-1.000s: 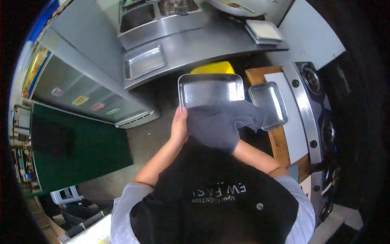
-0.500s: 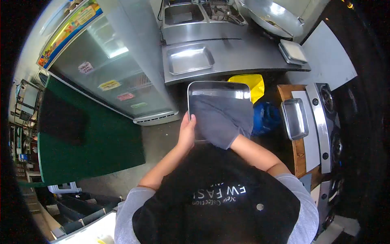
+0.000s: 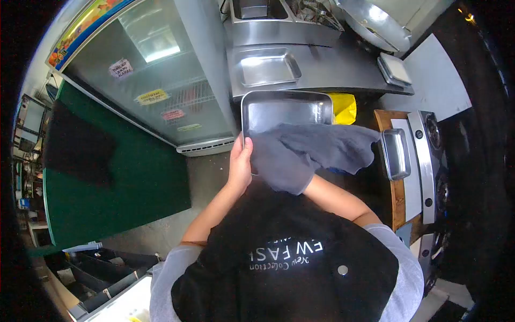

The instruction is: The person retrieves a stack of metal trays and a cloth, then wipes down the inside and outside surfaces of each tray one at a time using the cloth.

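Observation:
My left hand (image 3: 240, 165) grips the left side of a rectangular stainless steel tray (image 3: 289, 106), with the thumb over the rim. The tray is held in front of my black apron. A dark grey cloth (image 3: 327, 146) lies across its lower part and covers my right hand (image 3: 294, 173). Only the wrist and forearm show past the cloth, so the right fingers are hidden. The cloth's loose end hangs out to the right, beyond the tray's edge. Inside the far half of the tray, bare shiny metal shows.
Another steel tray (image 3: 268, 67) rests on the metal counter (image 3: 327, 72), with stacked trays (image 3: 395, 70) at its right end. A small steel tray (image 3: 395, 154) sits beside the stove (image 3: 424, 166). To the left stand a glass-door fridge (image 3: 161, 80) and a green surface (image 3: 129, 188).
The cloth's loose end has swung out to the right, baring more of the tray's far half. The tray has moved slightly away from my body. The view has shifted a little.

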The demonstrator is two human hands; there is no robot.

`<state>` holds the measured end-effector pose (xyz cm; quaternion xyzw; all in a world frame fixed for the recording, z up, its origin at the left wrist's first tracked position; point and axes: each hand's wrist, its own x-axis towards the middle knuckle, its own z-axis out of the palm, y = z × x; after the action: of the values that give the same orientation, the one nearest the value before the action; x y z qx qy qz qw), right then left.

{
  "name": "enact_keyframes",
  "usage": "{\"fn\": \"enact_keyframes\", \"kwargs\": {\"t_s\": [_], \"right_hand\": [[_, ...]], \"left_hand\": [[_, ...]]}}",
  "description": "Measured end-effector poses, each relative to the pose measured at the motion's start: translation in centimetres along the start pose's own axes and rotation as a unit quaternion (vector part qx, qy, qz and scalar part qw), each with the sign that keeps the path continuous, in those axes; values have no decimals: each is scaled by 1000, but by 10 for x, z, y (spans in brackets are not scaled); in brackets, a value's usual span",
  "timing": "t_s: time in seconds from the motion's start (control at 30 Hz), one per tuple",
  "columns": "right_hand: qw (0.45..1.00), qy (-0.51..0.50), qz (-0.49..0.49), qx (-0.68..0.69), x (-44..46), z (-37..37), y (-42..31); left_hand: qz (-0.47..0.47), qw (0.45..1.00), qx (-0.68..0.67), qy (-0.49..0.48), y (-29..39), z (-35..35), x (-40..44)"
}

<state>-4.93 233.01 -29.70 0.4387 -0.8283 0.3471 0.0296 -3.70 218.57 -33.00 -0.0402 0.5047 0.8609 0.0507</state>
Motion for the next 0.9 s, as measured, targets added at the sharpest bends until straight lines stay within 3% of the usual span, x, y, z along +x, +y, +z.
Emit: {"fn": "enact_keyframes", "kwargs": {"t_s": [0.03, 0.1, 0.13, 0.2, 0.23, 0.3, 0.4, 0.5, 0.53, 0.57, 0.6, 0.63, 0.7, 0.77, 0.8, 0.83, 0.87, 0.9], "right_hand": [[1000, -3, -3, -1, -2, -5, -4], [975, -14, 66, 213, -11, -13, -9], [975, -19, 64, 213, -15, -17, -3], [995, -58, 10, -78, -29, -30, 14], [995, -61, 8, -77, -32, -45, 12], [947, -54, 68, -309, -37, -80, 9], [981, 3, 25, -192, -66, -82, 82], [957, -43, 85, -276, -41, -146, 38], [952, 33, 6, -305, -42, -161, 38], [951, 32, 3, -306, -42, -179, 36], [995, 34, 98, 9, -43, -199, 34], [927, 31, 185, 325, -42, -217, 27], [963, 40, 95, 250, -25, -248, -7], [943, 15, 191, 272, -18, -279, -53], [943, 15, 193, 271, -31, -276, -53], [977, 111, 150, 108, -47, -269, -47], [972, 202, 100, -60, -58, -262, -40], [972, 203, 99, -61, -61, -257, -34]], "left_hand": [[9, 1000, -9, 13, 5, 5, -1], [-2, 999, -13, 53, 3, 13, -4], [-19, 996, -15, 89, 1, 17, -5], [-1, 996, -23, 83, -9, 14, -4], [18, 997, -27, 72, -12, 13, -3], [39, 997, -2, 66, -12, 15, -2], [86, 992, 61, 70, -18, 32, 0], [77, 988, 118, 64, -14, 50, 2], [78, 984, 136, 81, -26, 46, 10], [80, 984, 134, 82, -37, 40, 17], [63, 987, 115, 93, -48, 34, 23], [45, 989, 96, 104, -54, 32, 25], [12, 988, 76, 132, -61, 36, 24], [-1, 987, 72, 142, -78, 34, 27], [5, 985, 87, 150, -77, 43, 24], [3, 985, 87, 149, -84, 42, 25], [-10, 987, 69, 146, -94, 37, 27], [-22, 988, 52, 143, -100, 35, 28]]}}
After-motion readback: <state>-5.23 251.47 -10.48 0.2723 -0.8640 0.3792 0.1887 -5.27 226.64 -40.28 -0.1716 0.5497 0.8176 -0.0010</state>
